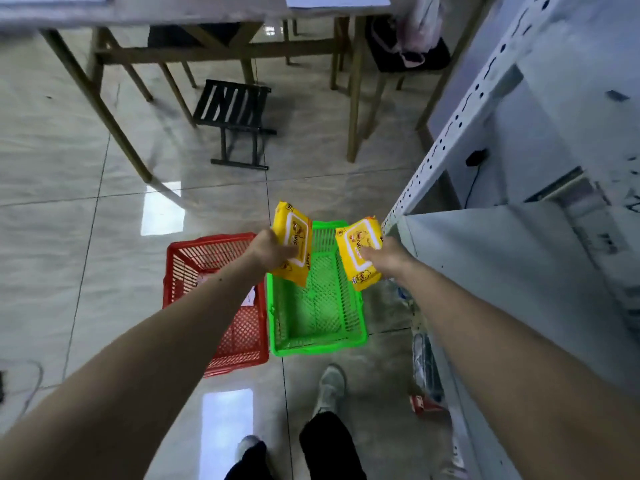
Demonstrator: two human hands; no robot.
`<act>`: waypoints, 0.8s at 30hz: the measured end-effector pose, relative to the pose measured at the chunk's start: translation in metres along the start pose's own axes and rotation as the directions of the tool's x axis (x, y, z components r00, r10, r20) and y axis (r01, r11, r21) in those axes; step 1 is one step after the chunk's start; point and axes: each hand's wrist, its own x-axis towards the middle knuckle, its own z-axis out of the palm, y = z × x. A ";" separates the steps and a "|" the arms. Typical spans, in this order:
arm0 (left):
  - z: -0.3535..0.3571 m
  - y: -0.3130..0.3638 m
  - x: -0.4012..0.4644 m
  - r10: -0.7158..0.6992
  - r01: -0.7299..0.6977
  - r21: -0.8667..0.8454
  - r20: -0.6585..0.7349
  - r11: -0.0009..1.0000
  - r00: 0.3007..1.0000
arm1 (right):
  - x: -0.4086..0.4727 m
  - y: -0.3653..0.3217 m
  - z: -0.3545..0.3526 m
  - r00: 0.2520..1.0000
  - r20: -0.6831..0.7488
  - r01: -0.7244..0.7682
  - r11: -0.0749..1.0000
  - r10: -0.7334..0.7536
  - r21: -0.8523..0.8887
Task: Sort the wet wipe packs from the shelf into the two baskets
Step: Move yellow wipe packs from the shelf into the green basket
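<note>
Both of our bare forearms are reaching forward and down over the tiled floor [69, 209], above our grey shoes and dark trousers. Our left hand [268, 249] is gripping one yellow wet wipe pack [292, 242], fingers curled round its lower half, holding it over the seam between the red basket [180, 268] and the green basket [318, 327]. Our right hand [388, 256] is gripping a second yellow wet wipe pack [360, 252], which is hanging over the right wall of the green basket. We are seeing the two baskets standing side by side on the floor, touching, just left of the grey metal shelf [519, 271]. Beyond them a black folding stool [235, 112] is standing under a wooden desk [214, 53].
</note>
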 end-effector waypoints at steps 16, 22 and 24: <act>0.139 -0.215 0.323 -0.286 0.293 0.088 -0.078 0.952 0.955 | 0.330 0.145 0.206 0.980 0.017 -0.198 0.978 0.200 -0.063; 0.181 -0.286 0.422 -0.331 0.338 0.035 -0.142 0.940 0.933 | 0.428 0.192 0.275 0.976 -0.021 -0.219 0.975 0.218 -0.041; 0.191 -0.300 0.446 -0.330 0.327 -0.043 -0.132 0.944 0.935 | 0.451 0.201 0.291 0.978 -0.014 -0.206 0.976 0.207 0.067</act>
